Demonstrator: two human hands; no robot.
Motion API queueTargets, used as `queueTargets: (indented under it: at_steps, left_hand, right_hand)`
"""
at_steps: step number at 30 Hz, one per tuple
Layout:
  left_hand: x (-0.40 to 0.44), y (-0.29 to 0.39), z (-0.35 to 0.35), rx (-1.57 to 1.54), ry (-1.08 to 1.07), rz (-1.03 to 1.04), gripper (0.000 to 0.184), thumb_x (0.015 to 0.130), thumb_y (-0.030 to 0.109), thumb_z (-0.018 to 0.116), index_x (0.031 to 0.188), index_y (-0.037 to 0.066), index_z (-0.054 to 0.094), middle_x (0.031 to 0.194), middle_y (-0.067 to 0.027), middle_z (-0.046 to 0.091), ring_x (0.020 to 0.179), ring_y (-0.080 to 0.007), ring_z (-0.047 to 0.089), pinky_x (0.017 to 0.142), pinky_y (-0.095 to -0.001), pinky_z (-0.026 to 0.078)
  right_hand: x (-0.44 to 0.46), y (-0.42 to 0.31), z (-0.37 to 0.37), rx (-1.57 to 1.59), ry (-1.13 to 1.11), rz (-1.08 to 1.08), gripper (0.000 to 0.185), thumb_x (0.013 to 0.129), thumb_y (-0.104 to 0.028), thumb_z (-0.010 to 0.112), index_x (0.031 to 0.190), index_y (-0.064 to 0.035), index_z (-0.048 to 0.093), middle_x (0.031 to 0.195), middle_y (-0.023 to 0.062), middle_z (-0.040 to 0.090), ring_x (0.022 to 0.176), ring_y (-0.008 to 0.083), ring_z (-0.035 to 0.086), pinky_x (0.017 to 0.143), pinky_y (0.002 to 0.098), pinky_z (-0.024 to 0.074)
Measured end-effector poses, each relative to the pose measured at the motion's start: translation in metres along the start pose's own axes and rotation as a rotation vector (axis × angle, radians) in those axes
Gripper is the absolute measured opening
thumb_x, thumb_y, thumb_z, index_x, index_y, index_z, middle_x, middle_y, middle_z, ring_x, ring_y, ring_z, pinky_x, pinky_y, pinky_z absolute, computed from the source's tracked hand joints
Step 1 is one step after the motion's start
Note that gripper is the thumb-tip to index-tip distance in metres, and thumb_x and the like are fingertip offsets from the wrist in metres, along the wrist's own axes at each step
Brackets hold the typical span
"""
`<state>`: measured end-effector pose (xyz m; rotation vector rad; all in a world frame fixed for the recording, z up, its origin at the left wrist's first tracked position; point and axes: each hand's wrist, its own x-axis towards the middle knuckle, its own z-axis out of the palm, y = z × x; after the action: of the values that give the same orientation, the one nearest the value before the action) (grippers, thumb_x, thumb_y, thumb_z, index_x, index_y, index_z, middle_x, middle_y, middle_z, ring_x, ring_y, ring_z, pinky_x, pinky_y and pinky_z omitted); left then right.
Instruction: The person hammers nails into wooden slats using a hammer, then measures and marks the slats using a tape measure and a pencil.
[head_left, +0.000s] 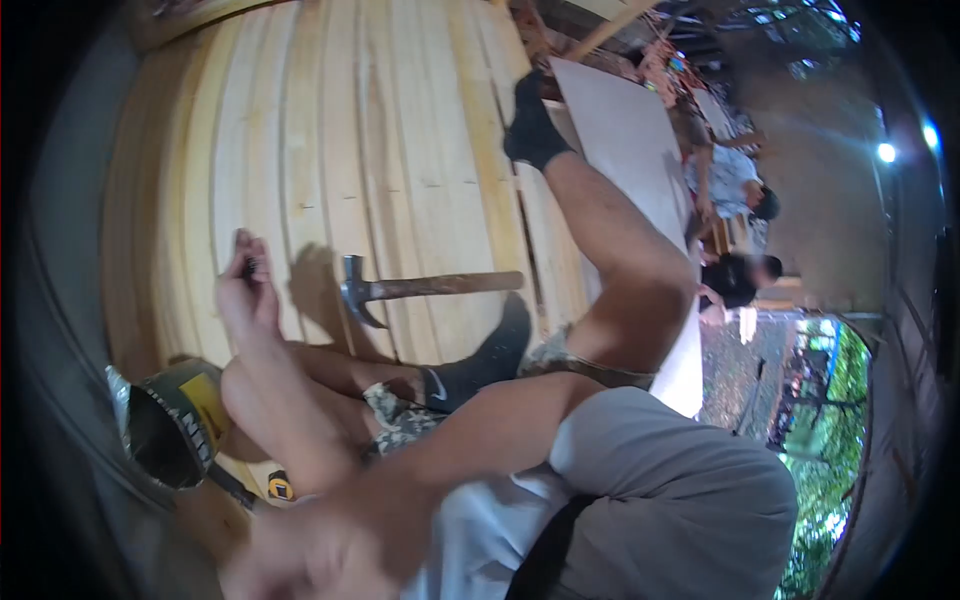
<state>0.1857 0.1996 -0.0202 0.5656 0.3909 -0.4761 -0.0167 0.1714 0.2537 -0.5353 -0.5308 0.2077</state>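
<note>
My left hand point(250, 275) is held over the pale planks point(330, 110), its fingers closed around small dark pieces that look like nails point(250, 268). To its right, a claw hammer point(440, 286) with a worn wooden handle lies on the boards, untouched. My right arm crosses in front of my body. At its end, my right hand point(310, 550) is smeared by motion near the bottom edge, so its fingers cannot be read. Close by are a dark, open-topped container point(170, 430) with a yellow patch and a yellow-and-black tape measure point(281, 486).
My bent legs and black-socked feet point(535, 130) rest on the planks around the hammer. A smooth pale board point(625, 140) lies beyond my far foot. Two people point(728, 185) sit farther off to the right. Beyond them, greenery point(845, 440) shows through an opening.
</note>
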Motion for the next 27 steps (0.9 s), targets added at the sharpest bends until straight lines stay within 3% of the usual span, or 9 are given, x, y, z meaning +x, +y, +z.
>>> queueTargets:
  at_steps: [1,2,3,4,7,8,16,19,27]
  left_hand:
    - [-0.005,-0.003,0.003,0.016,-0.061,-0.034,0.026,0.098,-0.008,0.050,0.123,-0.015,0.055,0.117,-0.0193,0.064,0.106,-0.0254,0.066,0.101,-0.0346,0.057]
    - [-0.027,-0.008,0.031,0.133,-0.050,-0.009,0.027,0.097,-0.007,0.051,0.123,-0.014,0.055,0.118,-0.0187,0.064,0.106,-0.0251,0.065,0.102,-0.0345,0.056]
    - [-0.030,-0.018,0.027,0.043,-0.048,-0.074,0.028,0.098,-0.001,0.054,0.124,-0.012,0.056,0.118,-0.0174,0.064,0.105,-0.0237,0.065,0.097,-0.0330,0.056]
    - [-0.069,-0.019,0.051,-0.057,-0.178,-0.170,0.031,0.099,0.009,0.056,0.123,-0.010,0.057,0.117,-0.0162,0.064,0.106,-0.0221,0.064,0.089,-0.0318,0.056]
    - [-0.065,-0.034,0.067,0.400,-0.366,-0.040,0.035,0.098,0.010,0.057,0.126,-0.010,0.060,0.112,-0.0165,0.070,0.098,-0.0222,0.069,0.085,-0.0320,0.056]
    - [-0.075,-0.037,0.078,0.339,-0.383,-0.089,0.035,0.098,0.007,0.056,0.127,-0.012,0.058,0.115,-0.0179,0.069,0.101,-0.0238,0.069,0.087,-0.0342,0.057]
    - [-0.081,-0.061,0.080,0.151,-0.337,-0.193,0.029,0.095,0.001,0.062,0.120,-0.014,0.056,0.130,-0.0266,0.061,0.116,-0.0304,0.065,0.099,-0.0423,0.056]
    - [-0.091,-0.050,0.090,0.135,-0.392,-0.226,0.040,0.096,0.003,0.063,0.125,-0.017,0.044,0.149,-0.0308,0.044,0.141,-0.0376,0.044,0.112,-0.0471,0.046]
    - [-0.080,-0.053,0.075,0.115,-0.540,-0.222,0.038,0.096,0.002,0.057,0.130,-0.014,0.049,0.147,-0.0293,0.048,0.134,-0.0346,0.053,0.109,-0.0437,0.048]
  right_hand:
    - [-0.006,-0.025,-0.033,-0.616,0.108,-0.027,0.019,0.094,-0.018,0.065,0.100,-0.0001,0.063,0.085,0.0113,0.069,0.080,0.0170,0.067,0.068,0.0339,0.0509]
    - [-0.011,-0.034,-0.058,-0.908,0.403,0.219,0.006,0.093,-0.009,0.066,0.096,-0.0054,0.067,0.091,0.0103,0.068,0.080,0.0174,0.063,0.076,0.0315,0.0519]
    - [-0.019,-0.017,-0.096,-1.050,0.655,0.015,0.011,0.094,-0.007,0.063,0.103,-0.0001,0.065,0.088,0.0133,0.067,0.078,0.0190,0.064,0.072,0.0311,0.0529]
    - [-0.018,-0.025,-0.116,-1.067,0.866,0.139,0.013,0.095,-0.005,0.061,0.105,0.0023,0.064,0.093,0.0148,0.067,0.087,0.0174,0.066,0.076,0.0321,0.0537]
    - [-0.051,-0.022,-0.190,-1.462,0.987,0.098,0.024,0.098,-0.007,0.060,0.118,0.0044,0.058,0.103,0.0133,0.066,0.091,0.0187,0.066,0.079,0.0311,0.0549]
    - [-0.054,-0.026,-0.192,-1.380,1.067,0.116,0.021,0.094,-0.011,0.064,0.110,0.0029,0.062,0.101,0.0191,0.067,0.092,0.0262,0.069,0.081,0.0371,0.0542]
    - [-0.058,-0.035,-0.182,-1.367,1.148,0.068,0.016,0.096,-0.013,0.064,0.096,0.0027,0.065,0.081,0.0125,0.070,0.069,0.0158,0.070,0.063,0.0332,0.0541]
    - [-0.066,-0.036,-0.190,-1.454,1.139,0.158,0.016,0.094,-0.013,0.066,0.093,0.0028,0.067,0.078,0.0121,0.071,0.072,0.0190,0.071,0.064,0.0346,0.0546]
    - [-0.083,-0.043,-0.200,-1.416,1.157,0.178,0.016,0.095,-0.015,0.065,0.091,0.0003,0.067,0.074,0.0055,0.065,0.067,0.0114,0.062,0.060,0.0285,0.0490]
